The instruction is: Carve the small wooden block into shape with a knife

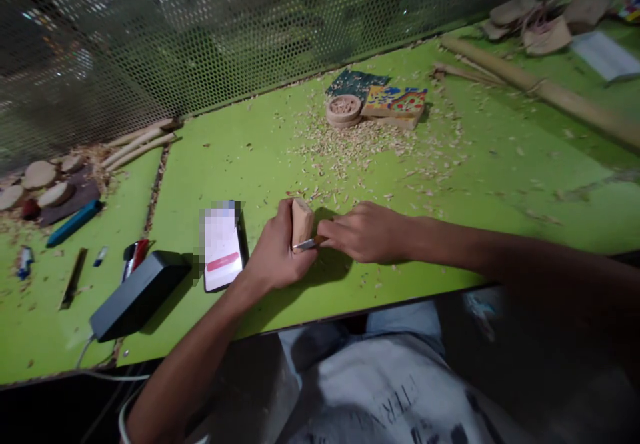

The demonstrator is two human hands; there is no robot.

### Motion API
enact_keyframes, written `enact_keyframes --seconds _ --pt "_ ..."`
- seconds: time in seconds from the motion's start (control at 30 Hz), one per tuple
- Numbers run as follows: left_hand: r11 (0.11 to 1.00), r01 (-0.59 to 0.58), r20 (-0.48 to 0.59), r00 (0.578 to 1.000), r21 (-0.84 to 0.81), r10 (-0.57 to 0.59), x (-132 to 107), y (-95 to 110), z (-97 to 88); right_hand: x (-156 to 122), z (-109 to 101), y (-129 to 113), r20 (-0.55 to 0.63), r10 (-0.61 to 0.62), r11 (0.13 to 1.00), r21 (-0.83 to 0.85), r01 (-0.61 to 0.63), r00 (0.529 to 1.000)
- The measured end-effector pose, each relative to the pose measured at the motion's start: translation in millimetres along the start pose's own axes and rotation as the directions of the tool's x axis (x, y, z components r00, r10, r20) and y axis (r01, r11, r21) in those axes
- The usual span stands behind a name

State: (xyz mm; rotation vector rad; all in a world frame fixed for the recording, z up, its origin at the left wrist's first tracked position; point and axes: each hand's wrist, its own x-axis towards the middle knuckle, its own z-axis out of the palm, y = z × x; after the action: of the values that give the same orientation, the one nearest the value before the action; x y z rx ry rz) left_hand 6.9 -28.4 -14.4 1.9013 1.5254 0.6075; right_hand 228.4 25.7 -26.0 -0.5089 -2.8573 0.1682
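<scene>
My left grip (pixel 277 254) closed round upright wood block (pixel 301 223), my right grip (pixel 363 232) clasping carving knife (pixel 306 245), blade touching block, near tabletop (pixel 450 217) front edge, shavings (pixel 350 147) behind

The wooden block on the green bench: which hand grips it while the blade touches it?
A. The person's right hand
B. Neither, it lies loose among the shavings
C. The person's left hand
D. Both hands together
C. The left hand wraps around the wooden block and holds it on end, while the right hand holds the small knife, its blade against the block's lower side.
</scene>
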Motion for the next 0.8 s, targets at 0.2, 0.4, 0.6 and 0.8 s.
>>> enact_keyframes --seconds 0.2,0.4,0.6,0.8 --pt "1.000 -0.001 0.023 1.000 -0.004 0.001 -1 2 0.4 -1 -2 -5 -0.034 -0.006 0.998 -0.061 0.004 0.999" --pt "1.000 -0.010 0.045 0.999 -0.027 0.011 -2 5 -1.2 -1 -6 -1 -0.021 0.006 0.999 -0.049 -0.007 1.000" --pt "0.999 0.024 0.073 0.997 -0.032 -0.021 -2 9 -2.8 -1 -7 3 -0.004 0.007 1.000 -0.016 -0.007 1.000" --pt "0.999 0.039 0.104 0.994 -0.031 -0.036 0 11 -6.7 0 -2 0 -0.035 0.004 1.000 -0.030 -0.005 0.999"
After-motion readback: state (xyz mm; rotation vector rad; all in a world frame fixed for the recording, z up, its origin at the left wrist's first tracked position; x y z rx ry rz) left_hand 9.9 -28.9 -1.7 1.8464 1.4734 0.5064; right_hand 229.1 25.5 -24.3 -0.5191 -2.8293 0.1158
